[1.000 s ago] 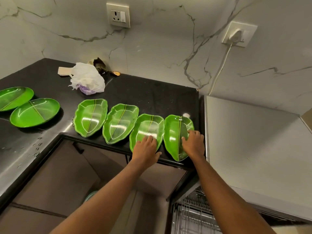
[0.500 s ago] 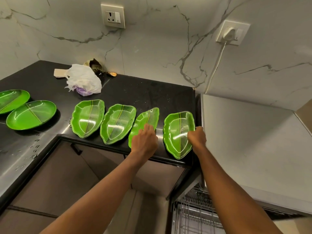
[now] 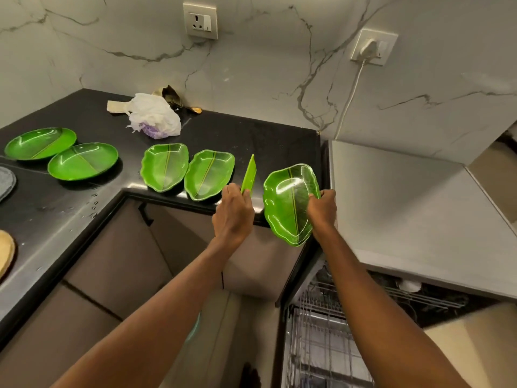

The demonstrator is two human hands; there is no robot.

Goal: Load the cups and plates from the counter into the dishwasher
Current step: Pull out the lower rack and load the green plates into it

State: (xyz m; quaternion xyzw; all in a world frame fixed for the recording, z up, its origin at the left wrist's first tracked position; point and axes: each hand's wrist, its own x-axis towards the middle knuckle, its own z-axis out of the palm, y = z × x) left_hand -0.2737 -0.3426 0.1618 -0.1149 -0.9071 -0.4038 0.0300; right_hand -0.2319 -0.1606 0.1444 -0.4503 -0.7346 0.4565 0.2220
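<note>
My left hand [image 3: 233, 214] grips a green leaf-shaped plate [image 3: 249, 175] by its near end, turned on edge so only its thin rim shows. My right hand [image 3: 321, 210] holds a second leaf plate [image 3: 288, 203] by its right rim, tilted and lifted past the black counter's [image 3: 251, 135] front edge. Two more leaf plates [image 3: 165, 166] [image 3: 208, 175] lie flat on the counter to the left. Two oval green plates [image 3: 82, 161] [image 3: 39, 142] lie further left. The dishwasher's wire rack [image 3: 321, 331] shows open at the lower right.
A crumpled white plastic bag [image 3: 154, 114] and some scraps sit at the counter's back. A white appliance top [image 3: 405, 203] stands to the right, with a plugged cord [image 3: 349, 99] on the marble wall. Brown cabinet fronts [image 3: 112, 261] lie below the counter.
Both hands have lifted their leaf plates off the counter. The left plate has turned fully on edge; the right plate has tilted up and come toward me.
</note>
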